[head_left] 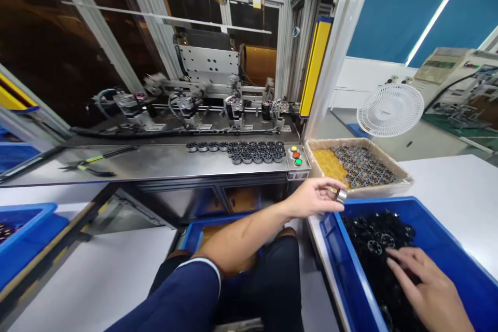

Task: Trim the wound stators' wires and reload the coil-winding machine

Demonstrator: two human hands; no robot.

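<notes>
Worktop (163,163) has rows of parts (257,151) set out, many black pieces (361,227) left in bin (443,249) — left hand (309,198) pinches ring (341,196), right hand (431,285) — hold unclear.

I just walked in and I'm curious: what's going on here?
A person's left hand holds a small silvery part near a blue bin. The right hand is down in the bin at the black parts; whether it grips one isn't clear. Dark round parts stand in rows on the metal ledge ahead.

The right hand (431,282) (cut off near the wrist by the bottom edge) hides some black parts (374,247).
</notes>
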